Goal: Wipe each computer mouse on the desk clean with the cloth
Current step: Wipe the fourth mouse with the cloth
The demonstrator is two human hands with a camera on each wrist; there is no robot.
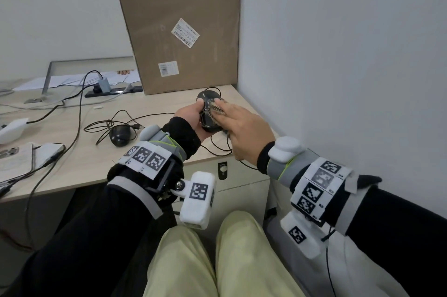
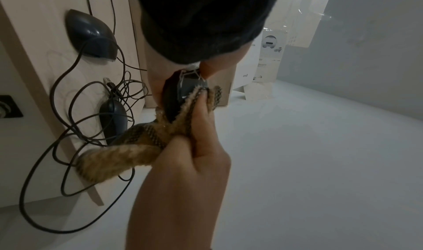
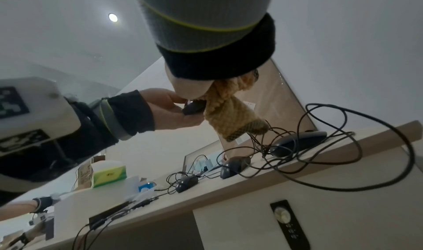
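Observation:
My left hand (image 1: 191,115) grips a black wired mouse (image 1: 205,98) and holds it up above the desk's right corner. My right hand (image 1: 244,127) holds a tan and dark patterned cloth (image 1: 217,108) and presses it on the mouse's top with its fingers. In the left wrist view the cloth (image 2: 137,145) is bunched in the right hand (image 2: 201,149) and wraps over the mouse (image 2: 176,94). In the right wrist view the cloth (image 3: 228,116) hangs beside the held mouse (image 3: 193,108). Another black mouse (image 1: 119,136) lies on the desk (image 1: 79,166) to the left.
A large cardboard box (image 1: 181,25) leans against the wall behind my hands. Loose mouse cables (image 1: 116,120) loop over the desk. A power strip (image 1: 113,90), a phone (image 1: 14,154) and papers lie to the left. More mice (image 3: 297,143) (image 3: 233,165) (image 3: 186,182) sit along the desk.

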